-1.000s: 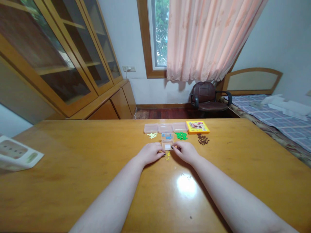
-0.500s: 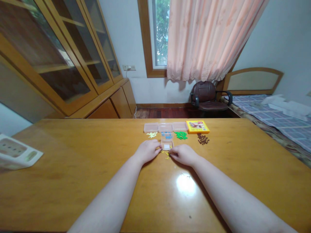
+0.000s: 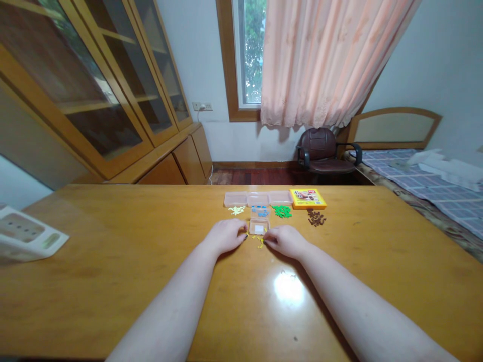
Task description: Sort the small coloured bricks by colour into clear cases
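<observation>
Small yellow pieces [image 3: 260, 246] lie scattered on the table between my hands, in front of a small clear plastic box [image 3: 253, 227] with a white label in it. My left hand [image 3: 225, 235] rests to the left of the box, its fingers curled together, with a bit of yellow at the fingertips. On the other side, my right hand [image 3: 284, 238] has its fingers pinched at the edge of the yellow pieces; a yellow piece shows at the tips. Behind the box are small blue pieces [image 3: 263, 213] on a clear tray.
Pale yellow pieces [image 3: 237, 210], green pieces [image 3: 282, 211] and brown pieces [image 3: 316, 217] form separate piles. Clear plastic trays [image 3: 235, 199] stand in a row beside a yellow box [image 3: 309, 198]. A white slotted object [image 3: 56, 239] is at the table's left.
My left hand has shifted slightly left, away from the clear box, and a bit of yellow now shows at its fingertips. The right hand stays nearly in place. The view has tilted slightly.
</observation>
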### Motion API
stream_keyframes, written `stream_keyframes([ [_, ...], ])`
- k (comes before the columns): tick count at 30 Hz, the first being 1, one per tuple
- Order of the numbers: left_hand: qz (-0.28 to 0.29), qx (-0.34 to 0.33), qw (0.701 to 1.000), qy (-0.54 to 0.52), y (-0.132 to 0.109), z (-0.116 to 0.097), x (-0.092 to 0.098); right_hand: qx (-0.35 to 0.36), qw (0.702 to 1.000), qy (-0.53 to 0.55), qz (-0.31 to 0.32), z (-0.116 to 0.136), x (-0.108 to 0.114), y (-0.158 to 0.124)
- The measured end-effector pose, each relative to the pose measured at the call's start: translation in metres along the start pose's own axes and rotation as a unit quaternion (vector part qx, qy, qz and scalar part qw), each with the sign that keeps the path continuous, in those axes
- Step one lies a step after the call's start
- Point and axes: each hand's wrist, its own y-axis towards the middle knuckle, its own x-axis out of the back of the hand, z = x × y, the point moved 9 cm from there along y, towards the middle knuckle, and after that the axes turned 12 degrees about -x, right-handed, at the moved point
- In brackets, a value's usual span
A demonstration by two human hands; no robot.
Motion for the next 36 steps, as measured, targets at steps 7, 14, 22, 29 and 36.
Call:
stream_keyframes([
  [7,0.028,-0.014,0.999,-0.033,0.005,-0.001,-0.012,-0.007,1.000,0.029,-0.004,-0.003,-0.001,0.001],
  [14,0.031,-0.015,0.998,-0.045,0.005,-0.002,-0.012,-0.011,0.999,0.051,-0.004,-0.005,-0.001,0.002],
  [22,-0.088,-0.010,0.995,-0.038,0.010,-0.006,-0.001,-0.007,0.998,0.068,-0.006,-0.003,-0.003,0.002],
  [29,-0.025,-0.039,0.999,-0.015,0.008,-0.016,-0.004,-0.009,0.997,0.073,-0.009,-0.003,0.001,0.000],
  [36,0.024,-0.041,0.999,-0.013,0.009,-0.020,-0.015,-0.001,0.999,0.041,0.002,0.001,0.003,-0.001],
])
